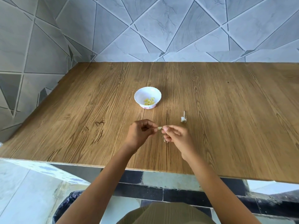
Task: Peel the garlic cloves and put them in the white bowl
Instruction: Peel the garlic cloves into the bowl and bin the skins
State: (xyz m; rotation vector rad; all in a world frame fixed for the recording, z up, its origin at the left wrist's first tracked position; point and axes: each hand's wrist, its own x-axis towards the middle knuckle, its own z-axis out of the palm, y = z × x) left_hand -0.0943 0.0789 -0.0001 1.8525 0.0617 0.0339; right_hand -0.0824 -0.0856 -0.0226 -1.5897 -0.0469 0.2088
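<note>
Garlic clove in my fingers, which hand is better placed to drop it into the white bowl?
Likely the left hand: it pinches the garlic clove, and the white bowl sits ahead on its side. The right hand pinches it too, farther off.

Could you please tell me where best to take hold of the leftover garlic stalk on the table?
Probably pinch the garlic stalk by its thin stem, coming from above on the right side: the stem juts clear of the tufted root base, and it lies nearest the right hand.
</note>
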